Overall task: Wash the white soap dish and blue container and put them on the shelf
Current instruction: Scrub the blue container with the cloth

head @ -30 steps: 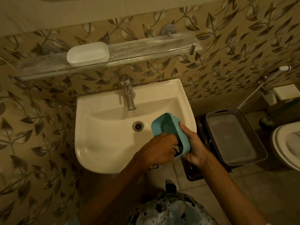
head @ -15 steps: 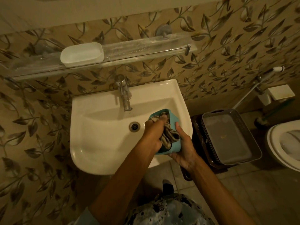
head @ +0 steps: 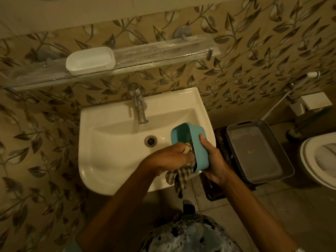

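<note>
The blue container (head: 189, 137) is tilted on its side over the right part of the white sink (head: 112, 155), its opening facing left. My right hand (head: 211, 160) grips its right wall from outside. My left hand (head: 171, 157) is shut on a checked cloth (head: 181, 176), pressed into the container's near end, with the cloth's tail hanging over the sink's front rim. The white soap dish (head: 90, 60) stands upright on the left half of the glass shelf (head: 163, 51) above the sink.
A metal tap (head: 139, 108) stands at the back of the sink, above the drain (head: 150, 140). A grey basket (head: 254, 151) sits on the floor to the right. Beyond it is a toilet (head: 318, 160). A spray hose (head: 298, 84) hangs on the wall.
My left hand with the cloth slid from deep inside the container back to its near end, and the cloth's tail now hangs out. The container tipped slightly more upright.
</note>
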The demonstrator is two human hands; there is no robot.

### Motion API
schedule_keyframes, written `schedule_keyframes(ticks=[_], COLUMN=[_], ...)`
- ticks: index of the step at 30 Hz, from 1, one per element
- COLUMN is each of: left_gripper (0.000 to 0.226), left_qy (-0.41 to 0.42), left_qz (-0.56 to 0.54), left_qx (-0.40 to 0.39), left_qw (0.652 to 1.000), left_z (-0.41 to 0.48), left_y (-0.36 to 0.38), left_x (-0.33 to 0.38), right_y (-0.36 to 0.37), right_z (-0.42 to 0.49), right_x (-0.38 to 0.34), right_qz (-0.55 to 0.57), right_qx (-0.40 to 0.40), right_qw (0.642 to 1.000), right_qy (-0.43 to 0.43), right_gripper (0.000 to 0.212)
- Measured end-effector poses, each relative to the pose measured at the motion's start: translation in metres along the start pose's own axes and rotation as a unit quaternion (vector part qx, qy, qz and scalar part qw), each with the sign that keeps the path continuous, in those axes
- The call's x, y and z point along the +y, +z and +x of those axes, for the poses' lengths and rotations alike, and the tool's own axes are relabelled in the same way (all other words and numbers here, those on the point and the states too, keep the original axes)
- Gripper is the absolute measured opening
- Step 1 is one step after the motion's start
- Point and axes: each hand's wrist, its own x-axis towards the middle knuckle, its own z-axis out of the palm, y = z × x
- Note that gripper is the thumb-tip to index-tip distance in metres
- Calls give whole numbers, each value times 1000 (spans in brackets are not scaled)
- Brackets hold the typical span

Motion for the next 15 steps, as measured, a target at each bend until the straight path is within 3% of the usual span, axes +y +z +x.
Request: schedule_keyframes(ticks=[2, 5, 9, 13, 15], left_gripper=[7, 19, 42, 57, 56], left_qy=[-9, -21, -37, -22, -13], left_qz=[-94, -272, -472, -547, -534], left_qx=[10, 34, 19, 4, 13], left_qw=[996, 961, 881, 837, 845], left_z=[-5, -8, -7, -5, -3], left_y=[-8, -21, -38, -29, -14], left_x=[3, 3, 2, 0, -1], right_y=[2, 6, 7, 11, 12], right_z=[1, 1, 1, 3, 4], right_x=[0, -5, -7, 0, 4], right_qz=[-7, -17, -59, -69, -75], right_qx=[-9, -23, -62, -54, -48], right_qw=[1000, 999, 995, 994, 994], right_qy=[-6, -31, -59, -62, -65], right_gripper=[60, 70, 91, 93, 89])
